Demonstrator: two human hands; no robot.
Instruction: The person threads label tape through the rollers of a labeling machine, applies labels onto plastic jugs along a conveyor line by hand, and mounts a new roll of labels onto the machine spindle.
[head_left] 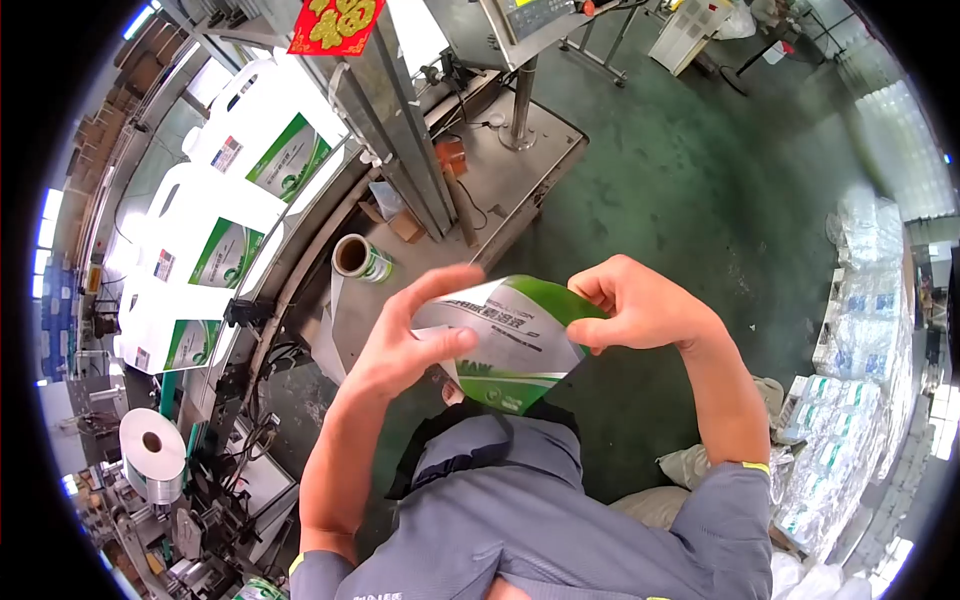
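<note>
A green and silver printed label (510,340) is stretched between my two hands in front of my waist. My left hand (425,335) holds its left side, thumb on the printed face and fingers along the upper edge. On the right, my right hand (625,305) pinches the label's upper right edge between thumb and fingers. The label is slightly curved, with its print facing up. A small roll of labels (362,258) stands on the metal table beyond my left hand.
Large white jugs (225,252) with green labels line a conveyor at the left. A metal table (510,185) with a post is ahead. Labelling machinery with a white roll (153,444) is at the lower left. Plastic-wrapped stacks (835,430) stand at the right.
</note>
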